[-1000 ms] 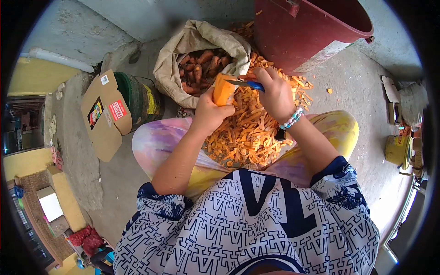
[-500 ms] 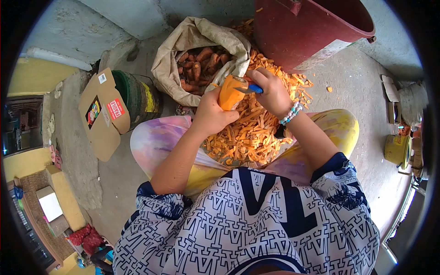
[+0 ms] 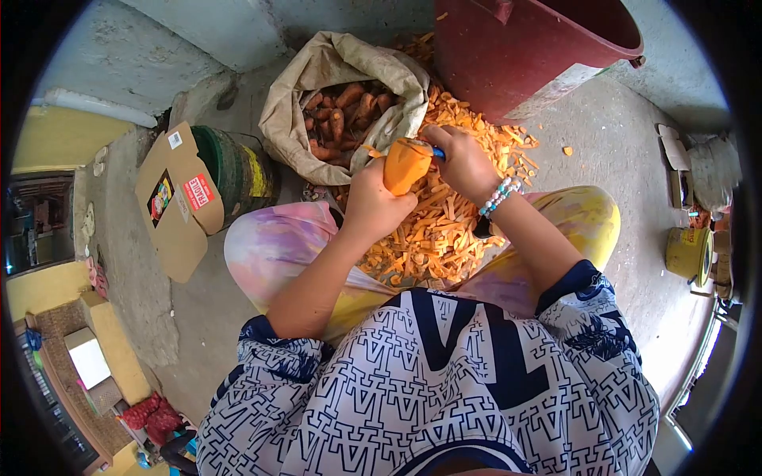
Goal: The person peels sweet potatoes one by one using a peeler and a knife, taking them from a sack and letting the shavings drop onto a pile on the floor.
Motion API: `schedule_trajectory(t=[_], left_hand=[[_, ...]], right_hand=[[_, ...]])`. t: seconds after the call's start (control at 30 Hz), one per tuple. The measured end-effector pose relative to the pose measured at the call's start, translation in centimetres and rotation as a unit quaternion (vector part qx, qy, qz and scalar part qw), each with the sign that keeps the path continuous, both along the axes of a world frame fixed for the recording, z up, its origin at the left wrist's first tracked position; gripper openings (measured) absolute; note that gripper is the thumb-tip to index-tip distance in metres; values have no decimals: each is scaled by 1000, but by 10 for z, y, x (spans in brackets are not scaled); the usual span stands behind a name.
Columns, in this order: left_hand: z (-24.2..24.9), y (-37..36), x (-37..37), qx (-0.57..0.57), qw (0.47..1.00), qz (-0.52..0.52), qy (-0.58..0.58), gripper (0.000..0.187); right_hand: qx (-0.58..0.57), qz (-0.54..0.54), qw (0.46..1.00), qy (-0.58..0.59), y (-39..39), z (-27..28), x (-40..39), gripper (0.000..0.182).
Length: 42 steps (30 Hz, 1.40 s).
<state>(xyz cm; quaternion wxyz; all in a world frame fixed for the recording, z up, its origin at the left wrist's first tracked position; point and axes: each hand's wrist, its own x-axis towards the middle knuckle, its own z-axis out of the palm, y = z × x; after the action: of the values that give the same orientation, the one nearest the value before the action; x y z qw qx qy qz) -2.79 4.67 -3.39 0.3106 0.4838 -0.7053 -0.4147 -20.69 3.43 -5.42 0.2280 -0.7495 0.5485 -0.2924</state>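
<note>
My left hand [image 3: 373, 205] grips an orange carrot [image 3: 405, 165], holding it upright over a heap of orange peelings [image 3: 444, 222] on the ground between my knees. My right hand [image 3: 462, 161] is closed on a blue-handled peeler [image 3: 435, 151], whose blade rests against the carrot's top. A beaded bracelet circles my right wrist. Just beyond the hands, an open brown sack [image 3: 337, 99] holds several unpeeled carrots.
A large dark red tub [image 3: 540, 55] stands at the far right. A green-and-yellow bucket [image 3: 234, 170] and a cardboard box flap [image 3: 178, 198] sit to the left. A yellow can [image 3: 689, 254] stands at the right on the concrete floor.
The carrot has turned in my left hand and shifted slightly right. My right hand has drawn the peeler closer in, so less of its blade and handle shows.
</note>
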Motion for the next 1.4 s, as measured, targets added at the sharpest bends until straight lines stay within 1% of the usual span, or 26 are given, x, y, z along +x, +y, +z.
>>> schedule_trajectory(t=[0.03,0.07,0.1,0.17,0.2,0.3,0.4,0.43,0.47,0.5,0.57,0.63,0.67,0.73,0.87,0.9,0.93,0.97,1.0,1.07,1.13,1.2,1.27,1.33,1.37,1.4], left_hand=[[-8,-1,2,162,980,-21,115,28],[-14,-1,3,318,920,-43,224,27],[-19,1,5,319,920,-44,223,27],[-23,2,4,185,974,-115,65,27],[-18,6,-1,163,978,-124,41,26],[-24,6,-3,151,983,-94,33,29],[-24,-3,10,132,989,-56,48,33],[-23,-5,12,159,983,-48,77,34],[-23,-8,13,186,976,-41,109,35],[-24,-10,13,185,976,-40,112,35],[-26,-12,14,162,981,-29,105,36],[-25,-10,15,152,983,-22,101,36],[-20,-10,13,131,987,-17,94,37],[-19,-9,10,110,990,-16,86,37],[-10,-4,8,43,998,14,49,38],[-4,-2,8,28,997,40,56,37],[0,-2,10,27,997,39,55,37],[4,-4,13,52,996,41,60,37],[5,-5,14,78,994,46,68,37],[-5,-8,15,145,981,46,118,37],[-8,-10,15,211,963,42,162,36],[-1,-10,11,267,954,22,136,38],[-9,-10,11,247,957,14,154,38],[-9,-8,15,227,959,11,169,38],[-5,-8,17,228,960,8,163,36],[-1,-9,18,229,960,5,159,33]], right_hand=[[11,-3,1000,2,0,-1,0,31],[11,-3,1000,2,0,-4,0,31],[59,2,997,53,0,-12,-3,29],[145,33,970,191,-4,-56,-19,29],[179,34,958,221,-1,-79,-25,28],[271,47,890,365,-2,-121,-49,24],[326,-42,844,423,-10,-109,-82,27],[290,-72,866,401,-20,-114,-100,27],[178,-161,892,382,-24,-94,-100,25],[139,-249,900,331,-32,-62,-94,18],[-60,-235,966,91,-34,0,-83,18],[-36,-232,959,-162,-31,35,-69,26],[-36,-231,959,-161,-24,51,-61,26],[140,-162,919,-331,-9,73,-46,28],[188,-157,898,-367,-13,43,-38,28],[97,-241,937,-232,-26,18,-55,26],[2,-317,944,-89,-38,-2,-76,25],[83,-317,935,-139,-42,2,-86,24],[81,-316,935,-137,-42,0,-88,24],[101,-245,902,-341,-34,26,-69,27],[118,-236,907,-327,-27,32,-48,29],[36,-171,941,-291,-14,51,-17,31],[-14,-122,953,-276,-16,46,-15,32],[-18,-218,955,-200,-27,42,-31,31],[-128,-274,950,-77,-36,44,-45,26],[-129,-271,951,-77,-45,37,-67,26]])
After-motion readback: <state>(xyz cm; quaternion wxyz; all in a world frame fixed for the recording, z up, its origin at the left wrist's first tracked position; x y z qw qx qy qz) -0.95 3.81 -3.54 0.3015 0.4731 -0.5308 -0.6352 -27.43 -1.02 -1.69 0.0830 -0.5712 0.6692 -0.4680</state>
